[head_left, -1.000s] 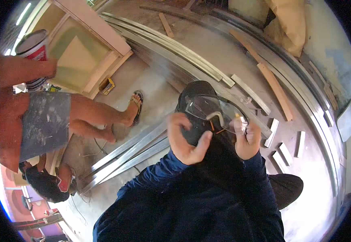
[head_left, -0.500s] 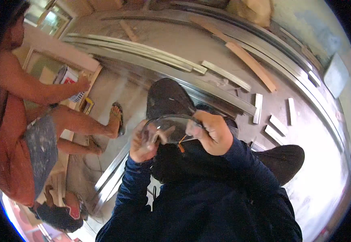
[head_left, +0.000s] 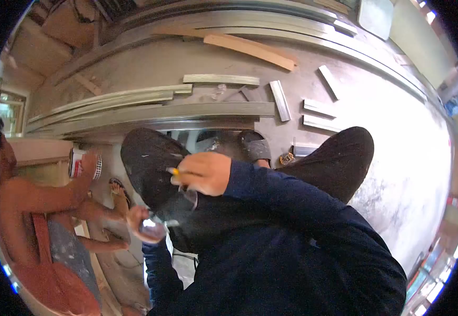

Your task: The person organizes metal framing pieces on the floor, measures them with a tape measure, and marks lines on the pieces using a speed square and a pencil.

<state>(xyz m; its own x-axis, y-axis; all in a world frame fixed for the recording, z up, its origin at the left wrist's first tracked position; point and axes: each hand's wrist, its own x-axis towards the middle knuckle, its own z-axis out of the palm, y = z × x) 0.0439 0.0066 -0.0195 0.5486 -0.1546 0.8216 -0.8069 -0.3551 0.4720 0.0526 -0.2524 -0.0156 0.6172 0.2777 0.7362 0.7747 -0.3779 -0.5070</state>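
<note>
Clear safety glasses [head_left: 154, 228] are in my left hand [head_left: 139, 224], low at the left beside my dark-clad knee; its fingers are closed on them. My right hand [head_left: 205, 173] is held above that knee, fingers pinched together around a small yellow-orange item [head_left: 175, 173] too blurred to name. The glasses' far side, near my right hand, is smeared by motion. My legs are bent, and my dark blue sleeves reach over my lap.
A co-worker [head_left: 18, 210] sits at the left holding a red and white bucket [head_left: 76, 162]. Ahead lie long metal profiles [head_left: 186, 109], a wooden plank [head_left: 250, 51] and short metal pieces [head_left: 280, 100]. A small yellow-black object [head_left: 287, 158] is between my feet and right knee.
My view has turned to the right. Both hands have moved left with the glasses, my left hand lower and my right hand above. The co-worker's bucket arm is now raised in front.
</note>
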